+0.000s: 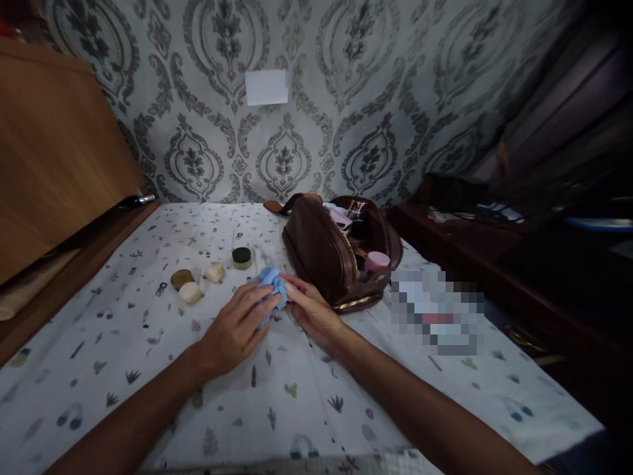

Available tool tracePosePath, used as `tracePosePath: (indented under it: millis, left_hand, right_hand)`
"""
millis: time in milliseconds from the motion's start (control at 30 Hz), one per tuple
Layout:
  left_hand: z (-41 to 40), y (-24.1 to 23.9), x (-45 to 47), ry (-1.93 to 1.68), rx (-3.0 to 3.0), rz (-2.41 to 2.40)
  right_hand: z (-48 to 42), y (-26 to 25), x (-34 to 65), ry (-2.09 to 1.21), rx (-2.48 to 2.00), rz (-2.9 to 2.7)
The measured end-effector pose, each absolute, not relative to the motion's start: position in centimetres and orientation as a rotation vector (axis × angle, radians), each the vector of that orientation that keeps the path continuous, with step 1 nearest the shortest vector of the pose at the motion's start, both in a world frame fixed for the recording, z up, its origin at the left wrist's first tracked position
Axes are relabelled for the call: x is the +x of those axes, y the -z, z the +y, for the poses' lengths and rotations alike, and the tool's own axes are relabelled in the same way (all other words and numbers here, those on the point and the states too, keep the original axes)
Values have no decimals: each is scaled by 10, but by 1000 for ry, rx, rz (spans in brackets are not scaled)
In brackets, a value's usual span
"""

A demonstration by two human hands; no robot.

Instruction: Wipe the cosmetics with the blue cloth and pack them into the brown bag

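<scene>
A crumpled light-blue cloth (271, 278) is held between both hands above the patterned white sheet. The fingers of my left hand (242, 320) are wrapped over its near side. From the right, my right hand (311, 307) pinches its edge with thumb and fingers, just in front of the bag. The brown leather toiletry bag (314, 247) stands unzipped, with a pink-lidded jar (377, 261) and other small items showing inside. Left of the cloth sit a small dark-lidded jar (242, 258), a cream-coloured round piece (214, 272) and an open jar (190, 293) beside an olive lid (181, 279).
A blurred-out, pixelated flat item (438, 313) lies right of the bag. Wooden furniture (64, 152) borders the left side, and a dark reddish ledge (445, 244) with clutter the right. Behind rises a patterned wall bearing a white card (267, 87).
</scene>
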State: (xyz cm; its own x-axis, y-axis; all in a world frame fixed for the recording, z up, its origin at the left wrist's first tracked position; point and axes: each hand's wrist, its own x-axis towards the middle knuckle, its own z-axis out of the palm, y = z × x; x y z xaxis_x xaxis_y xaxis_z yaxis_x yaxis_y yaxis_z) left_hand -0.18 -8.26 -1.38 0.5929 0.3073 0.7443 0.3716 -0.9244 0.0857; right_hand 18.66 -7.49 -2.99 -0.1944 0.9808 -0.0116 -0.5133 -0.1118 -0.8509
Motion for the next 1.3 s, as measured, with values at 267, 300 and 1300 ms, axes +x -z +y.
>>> tracePosePath:
  millis: [267,300,1300]
  left_hand:
    - [-67,13,-13,1584,-2868,-996]
    - [-66,13,-13,1627,-2904,-1081]
    - [-65,10,-15,1955,-3005,-2098]
  right_hand:
    - [-77,28,187,-1721,-636,-916]
    - [-78,29,187,-1738,-627,-910]
    - [-82,35,186,-755,-1131,-1519]
